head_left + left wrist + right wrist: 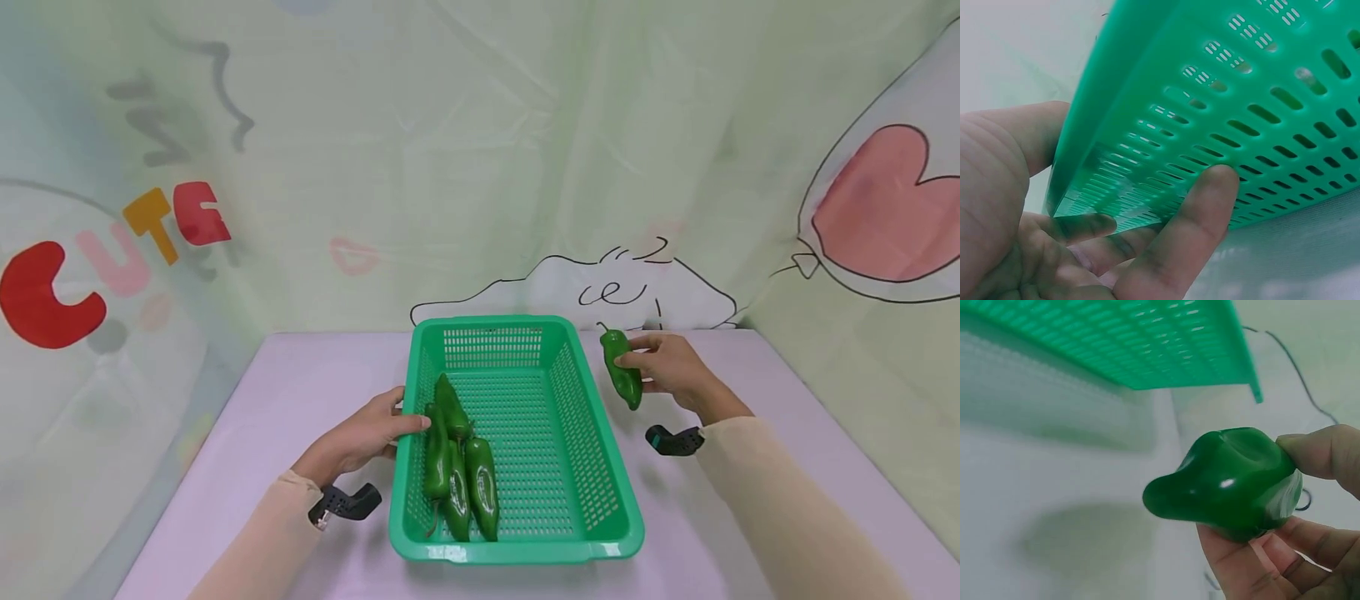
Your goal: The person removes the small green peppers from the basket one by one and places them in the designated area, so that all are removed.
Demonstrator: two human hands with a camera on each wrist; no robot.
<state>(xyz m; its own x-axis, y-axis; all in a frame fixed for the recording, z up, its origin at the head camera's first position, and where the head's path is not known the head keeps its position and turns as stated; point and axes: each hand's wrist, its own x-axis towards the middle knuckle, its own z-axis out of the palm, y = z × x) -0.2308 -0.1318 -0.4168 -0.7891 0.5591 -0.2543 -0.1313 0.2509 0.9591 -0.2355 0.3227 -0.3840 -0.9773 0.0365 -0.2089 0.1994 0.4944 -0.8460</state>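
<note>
A green plastic basket [521, 550] with slotted walls stands mid-table, and several green peppers [482, 487] lie along its left side. My left hand [367, 437] grips the basket's left rim, thumb over the edge; in the left wrist view its fingers [1191, 225] reach under the rim along the outer wall. Beyond the right rim, my right hand [671, 367] pinches one green pepper [621, 375] between thumb and fingers, stem pointing up and away. That pepper [1229, 484] appears tip-first in the right wrist view, held off the table, its shadow below.
The pale lilac table [315, 375] ends at a light green fabric backdrop [480, 167] with painted letters and drawings. Fabric walls also close in at left and right. A black wrist camera [347, 502] sits on the left wrist and another black camera [675, 440] on the right.
</note>
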